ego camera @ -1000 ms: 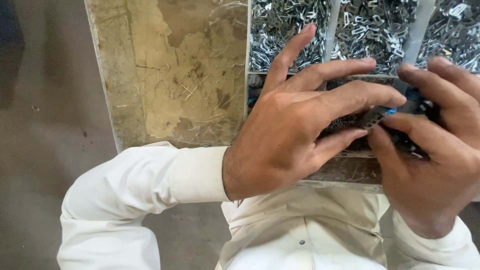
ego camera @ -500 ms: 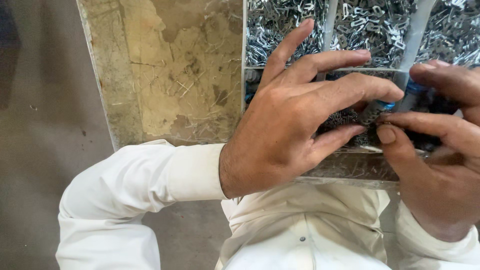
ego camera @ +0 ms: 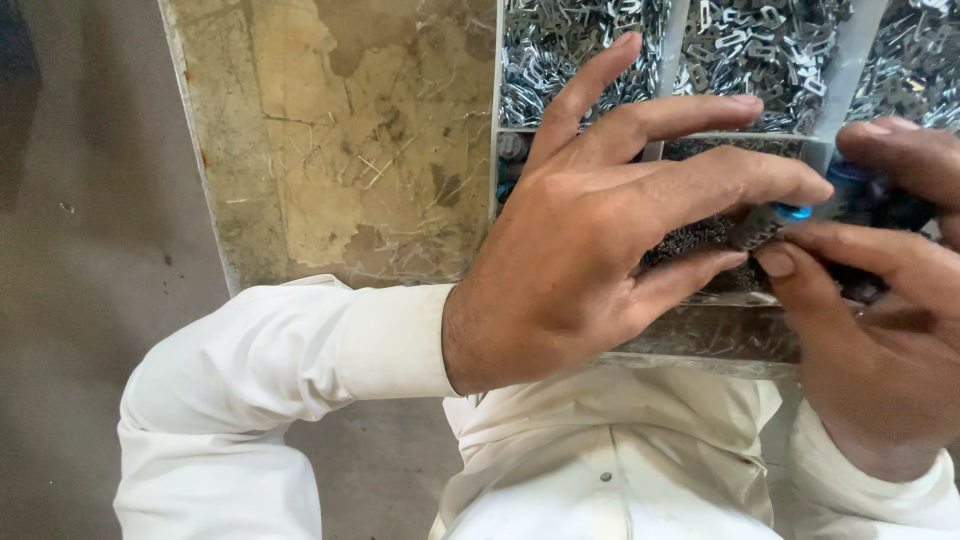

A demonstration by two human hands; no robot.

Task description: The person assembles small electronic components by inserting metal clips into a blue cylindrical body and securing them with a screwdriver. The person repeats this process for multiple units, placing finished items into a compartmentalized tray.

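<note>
Hands [ego camera: 600, 250] [ego camera: 870, 300] pinching perhaps a dark part [ego camera: 790, 222] over tray [ego camera: 740, 335].

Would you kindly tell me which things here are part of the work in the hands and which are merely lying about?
In hand:
- left hand and right hand, pinching together
- small dark part with a blue tip, held between both

Lying about:
- compartments of silvery metal clips
- worn yellowish tabletop
- grey floor
</note>
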